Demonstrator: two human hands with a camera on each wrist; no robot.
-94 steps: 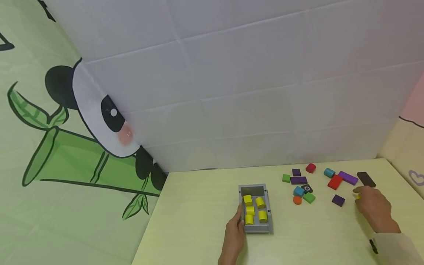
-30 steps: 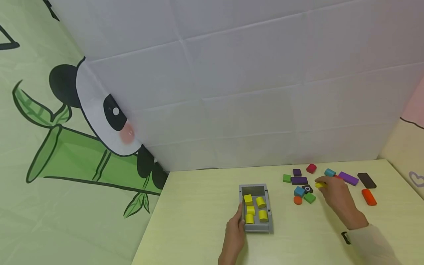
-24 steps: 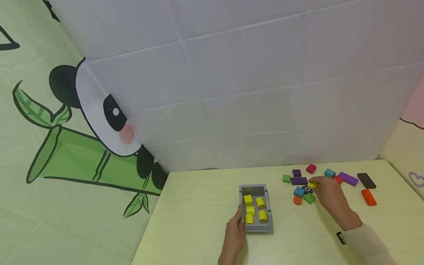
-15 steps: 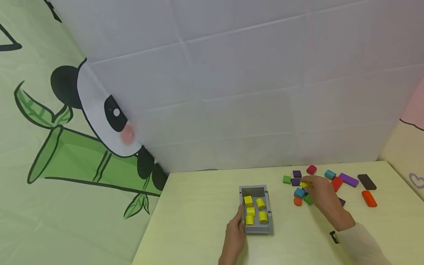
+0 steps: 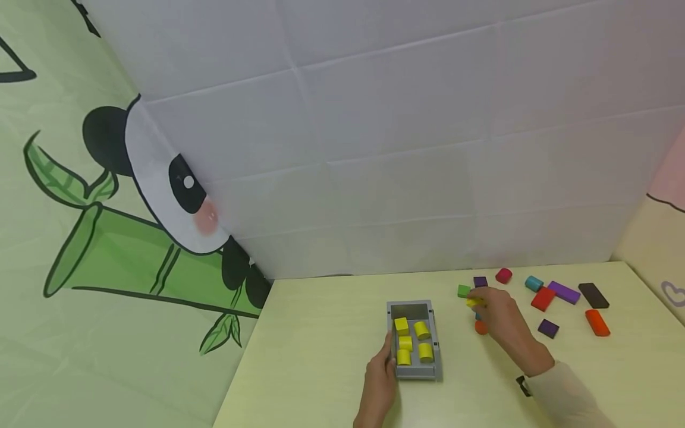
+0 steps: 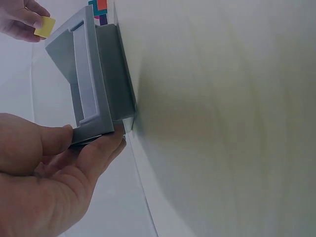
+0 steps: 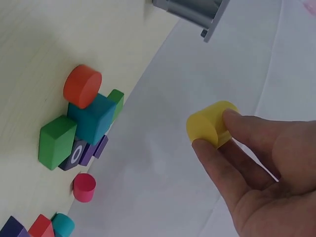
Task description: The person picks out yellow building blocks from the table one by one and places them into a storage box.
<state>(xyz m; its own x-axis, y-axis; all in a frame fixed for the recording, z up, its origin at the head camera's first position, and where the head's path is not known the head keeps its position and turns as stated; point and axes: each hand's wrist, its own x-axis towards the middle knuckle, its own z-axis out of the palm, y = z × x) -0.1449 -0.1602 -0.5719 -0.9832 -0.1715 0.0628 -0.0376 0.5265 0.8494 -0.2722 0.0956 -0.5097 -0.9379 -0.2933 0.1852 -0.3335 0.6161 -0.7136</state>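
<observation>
My left hand (image 5: 379, 380) grips the left side of a grey rectangular box (image 5: 417, 373), thumb on the rim and fingers underneath in the left wrist view. Inside lie several yellow blocks, among them a cylinder (image 5: 425, 352) and a cube-like block (image 5: 401, 325). My right hand (image 5: 503, 321) pinches another yellow cylinder block (image 7: 210, 123) between thumb and fingers, held above the table. In the head view this hand is to the right of the box and covers part of a block cluster. The left wrist view shows the held block beyond the box's far end.
Beneath and around my right hand are an orange disc (image 5: 481, 327), a green block (image 5: 463, 290) and a purple block (image 5: 480, 282). Farther right lie red (image 5: 543, 298), purple (image 5: 564, 292), black (image 5: 593, 295) and orange (image 5: 597, 323) blocks. A white cloth wall (image 5: 374, 178) rises behind the table.
My right hand has carried the yellow cylinder block leftward from the table's right side toward the box. An orange block it had covered now shows. The left hand and box stay put.
</observation>
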